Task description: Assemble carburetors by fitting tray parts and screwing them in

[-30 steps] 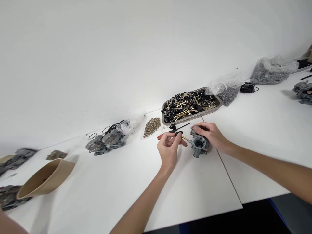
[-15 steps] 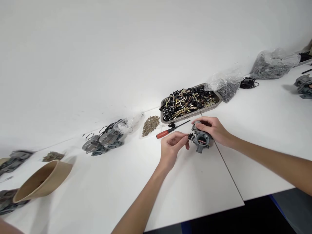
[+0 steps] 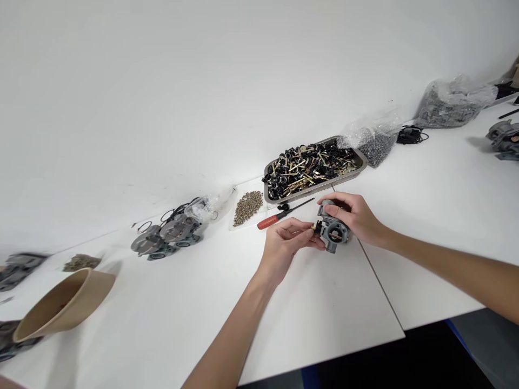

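Observation:
A grey metal carburetor point(image 3: 334, 232) stands on the white table, its round bore facing me. My right hand point(image 3: 349, 212) is closed over its top and far side. On its left side sits a small black fitting point(image 3: 318, 227), pinched between the thumb and fingers of my left hand point(image 3: 288, 237); a bit of brass colour shows at its outer end. The fitting touches the carburetor body, but how deep it sits I cannot tell. Just beyond my left hand lies a screwdriver point(image 3: 268, 221) with a red handle, a small black part point(image 3: 283, 207) beside its shaft.
Behind the hands is a metal tray point(image 3: 314, 188) of black and brass parts. Left of it, brass pieces point(image 3: 248, 208) lie on a clear sheet. More carburetors point(image 3: 148, 241) and a tan round container point(image 3: 97, 302) stand at left. Plastic bags point(image 3: 377, 146) of small parts line the wall.
The fingers of my left hand have shifted on the black fitting, with the lower fingers now reaching under toward the carburetor. My right hand keeps its hold. The view has moved slightly.

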A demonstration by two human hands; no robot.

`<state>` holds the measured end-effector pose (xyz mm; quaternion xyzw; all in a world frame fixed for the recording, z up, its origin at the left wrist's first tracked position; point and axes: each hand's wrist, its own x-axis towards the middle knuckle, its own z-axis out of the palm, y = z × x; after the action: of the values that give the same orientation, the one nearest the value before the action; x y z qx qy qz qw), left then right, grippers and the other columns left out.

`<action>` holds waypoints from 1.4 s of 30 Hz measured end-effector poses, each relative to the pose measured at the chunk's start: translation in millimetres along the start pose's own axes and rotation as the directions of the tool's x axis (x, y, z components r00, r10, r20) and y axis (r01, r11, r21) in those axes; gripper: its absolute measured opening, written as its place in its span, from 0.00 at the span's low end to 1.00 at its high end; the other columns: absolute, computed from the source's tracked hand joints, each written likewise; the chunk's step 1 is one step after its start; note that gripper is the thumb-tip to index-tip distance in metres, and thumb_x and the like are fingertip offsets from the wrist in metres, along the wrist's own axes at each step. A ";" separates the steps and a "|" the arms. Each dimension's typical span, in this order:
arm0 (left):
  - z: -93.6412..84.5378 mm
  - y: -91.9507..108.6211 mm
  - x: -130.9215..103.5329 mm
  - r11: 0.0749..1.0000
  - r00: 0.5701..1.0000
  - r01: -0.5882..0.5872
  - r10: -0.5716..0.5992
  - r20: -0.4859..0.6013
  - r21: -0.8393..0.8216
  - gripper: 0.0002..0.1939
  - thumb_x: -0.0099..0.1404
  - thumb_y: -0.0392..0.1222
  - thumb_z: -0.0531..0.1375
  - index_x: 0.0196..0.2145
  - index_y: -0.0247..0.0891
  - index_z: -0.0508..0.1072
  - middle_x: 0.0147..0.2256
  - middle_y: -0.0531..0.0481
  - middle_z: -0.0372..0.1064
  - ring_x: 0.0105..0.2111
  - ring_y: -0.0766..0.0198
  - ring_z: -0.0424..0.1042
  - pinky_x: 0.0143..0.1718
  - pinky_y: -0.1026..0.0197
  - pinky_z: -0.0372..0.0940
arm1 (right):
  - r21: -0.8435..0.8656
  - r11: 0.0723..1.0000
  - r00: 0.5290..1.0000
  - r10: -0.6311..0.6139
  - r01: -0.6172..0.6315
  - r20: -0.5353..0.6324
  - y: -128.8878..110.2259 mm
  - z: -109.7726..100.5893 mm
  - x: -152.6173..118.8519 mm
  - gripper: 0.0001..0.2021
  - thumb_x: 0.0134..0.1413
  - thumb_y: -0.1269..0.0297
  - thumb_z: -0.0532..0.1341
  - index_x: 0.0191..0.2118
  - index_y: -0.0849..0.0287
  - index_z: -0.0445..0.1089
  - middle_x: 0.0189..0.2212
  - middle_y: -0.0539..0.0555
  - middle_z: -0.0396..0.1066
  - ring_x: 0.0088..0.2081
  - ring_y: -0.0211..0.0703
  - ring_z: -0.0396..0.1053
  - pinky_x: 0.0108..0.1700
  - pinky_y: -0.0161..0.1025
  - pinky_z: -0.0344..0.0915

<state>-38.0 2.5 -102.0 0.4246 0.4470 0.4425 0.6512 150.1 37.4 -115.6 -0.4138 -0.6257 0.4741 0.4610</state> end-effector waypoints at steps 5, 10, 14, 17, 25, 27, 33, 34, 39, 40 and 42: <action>1.1 0.2 0.1 1.000 1.000 -0.003 0.003 0.003 0.006 0.16 0.47 0.43 0.74 0.28 0.31 0.74 0.25 0.44 0.76 0.23 0.58 0.76 0.30 0.55 0.73 | -0.028 0.999 1.000 -0.019 0.019 0.009 -3.2 -0.1 -1.9 0.12 0.56 0.58 0.61 0.40 0.59 0.74 0.31 0.52 0.72 0.33 0.39 0.67 0.35 0.37 0.61; 0.4 -0.6 2.8 0.999 0.999 0.046 -0.046 -0.010 -0.009 0.18 0.46 0.46 0.74 0.24 0.32 0.71 0.21 0.48 0.72 0.19 0.65 0.70 0.22 0.62 0.66 | -0.052 0.998 0.998 -0.032 0.035 0.048 -4.7 -0.2 -2.2 0.12 0.55 0.58 0.62 0.41 0.60 0.74 0.36 0.54 0.75 0.37 0.41 0.69 0.39 0.38 0.63; -0.7 2.5 3.4 0.997 0.997 0.070 -0.069 -0.032 0.027 0.18 0.45 0.45 0.74 0.25 0.30 0.74 0.17 0.50 0.68 0.15 0.67 0.66 0.16 0.65 0.60 | -0.067 0.996 0.998 -0.049 0.052 0.051 -1.7 -1.0 0.0 0.13 0.55 0.58 0.62 0.41 0.61 0.75 0.37 0.54 0.75 0.36 0.41 0.69 0.39 0.38 0.63; -1.6 5.5 3.0 0.999 0.999 0.019 -0.017 -0.043 0.046 0.15 0.45 0.42 0.74 0.26 0.30 0.76 0.19 0.49 0.70 0.17 0.66 0.68 0.18 0.65 0.62 | -0.079 0.994 0.996 -0.070 0.074 0.055 1.1 -1.9 1.8 0.13 0.55 0.57 0.62 0.41 0.61 0.75 0.36 0.54 0.75 0.35 0.40 0.69 0.37 0.38 0.63; -6.8 2.2 5.0 0.999 0.998 -0.036 0.037 -0.046 0.025 0.13 0.47 0.40 0.73 0.31 0.32 0.81 0.21 0.46 0.73 0.21 0.65 0.72 0.26 0.62 0.67 | -0.084 0.995 0.998 -0.057 0.060 0.038 1.7 -3.3 2.9 0.14 0.56 0.57 0.61 0.40 0.62 0.75 0.30 0.52 0.73 0.30 0.37 0.64 0.33 0.37 0.59; -5.8 1.6 4.0 0.998 0.996 -0.036 0.040 -0.085 0.053 0.13 0.47 0.41 0.72 0.31 0.32 0.80 0.20 0.46 0.73 0.20 0.64 0.71 0.25 0.61 0.67 | -0.082 0.995 0.998 -0.051 0.054 0.035 1.6 -2.8 2.9 0.14 0.56 0.57 0.61 0.40 0.62 0.75 0.31 0.52 0.73 0.31 0.38 0.65 0.34 0.37 0.60; 5.6 -0.2 -5.1 0.948 0.974 -0.161 0.197 -0.110 0.273 0.09 0.55 0.43 0.67 0.26 0.32 0.79 0.24 0.47 0.73 0.21 0.67 0.71 0.27 0.63 0.68 | -0.042 0.999 1.000 -0.018 0.018 0.011 1.9 -0.7 2.7 0.13 0.56 0.57 0.61 0.39 0.62 0.74 0.31 0.53 0.73 0.33 0.39 0.67 0.36 0.37 0.61; 7.1 -0.5 -6.3 0.936 0.968 -0.195 0.232 -0.097 0.293 0.09 0.56 0.43 0.67 0.27 0.32 0.80 0.26 0.47 0.73 0.22 0.67 0.72 0.28 0.63 0.68 | -0.032 0.999 1.000 -0.013 0.013 0.011 2.2 -0.8 2.8 0.13 0.56 0.57 0.61 0.39 0.62 0.74 0.31 0.53 0.73 0.33 0.39 0.67 0.36 0.37 0.61; 4.6 0.7 -6.5 0.931 0.974 -0.207 0.224 -0.022 0.300 0.07 0.55 0.41 0.66 0.26 0.33 0.78 0.26 0.48 0.72 0.22 0.67 0.71 0.27 0.63 0.68 | -0.003 1.000 0.995 0.008 -0.008 0.101 5.4 -3.3 5.7 0.13 0.56 0.57 0.61 0.39 0.63 0.75 0.35 0.55 0.75 0.37 0.40 0.70 0.39 0.38 0.63; 2.9 1.7 -5.8 0.938 0.981 -0.183 0.192 -0.002 0.296 0.08 0.56 0.41 0.65 0.25 0.33 0.77 0.24 0.48 0.71 0.21 0.67 0.71 0.27 0.62 0.68 | 0.000 1.000 0.989 0.026 -0.026 0.143 6.2 -4.1 6.7 0.14 0.56 0.57 0.61 0.39 0.63 0.75 0.36 0.55 0.76 0.37 0.41 0.70 0.39 0.38 0.64; -0.2 4.3 -4.9 0.941 0.990 -0.144 0.139 0.036 0.306 0.09 0.56 0.42 0.65 0.23 0.33 0.76 0.22 0.48 0.71 0.21 0.67 0.71 0.27 0.63 0.67 | 0.000 0.997 0.970 0.080 -0.082 0.230 7.7 -5.8 8.9 0.15 0.56 0.56 0.61 0.40 0.63 0.76 0.37 0.55 0.76 0.37 0.41 0.71 0.39 0.38 0.64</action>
<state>-40.0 -1.1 -96.9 0.5551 0.4743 0.4100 0.5466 154.3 48.7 -120.8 -0.3792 -0.6554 0.5401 0.3675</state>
